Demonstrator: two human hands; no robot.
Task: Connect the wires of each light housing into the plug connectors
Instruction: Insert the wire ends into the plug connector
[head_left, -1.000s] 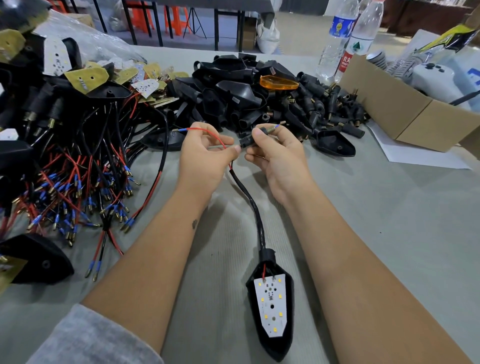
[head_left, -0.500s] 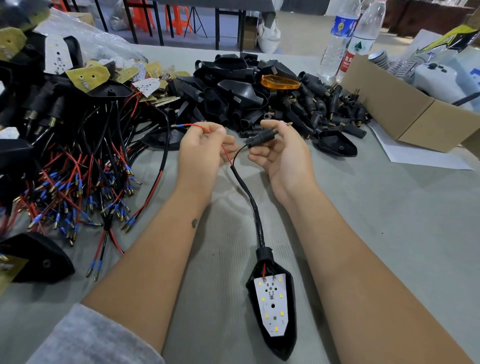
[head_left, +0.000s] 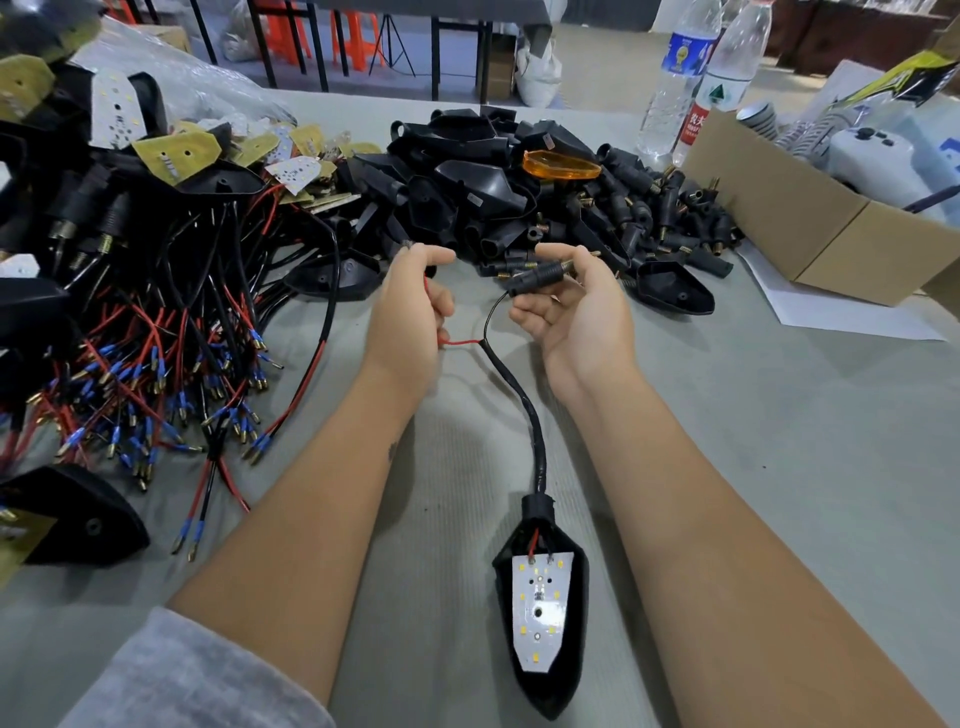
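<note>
Workroom seen from above a grey, fabric-covered desk (head_left: 779, 467). Beyond its far edge lies a pale, smooth floor (head_left: 597, 57). On the floor stand black metal table legs (head_left: 436, 52), red plastic stools (head_left: 358, 31) and a thin black tripod (head_left: 395, 41). A white sack (head_left: 540, 73) leans near a small cardboard carton (head_left: 498, 67). Dark wooden furniture (head_left: 831, 31) closes the upper right corner. Lighting is even and diffuse, with soft shadows on the desk.
</note>
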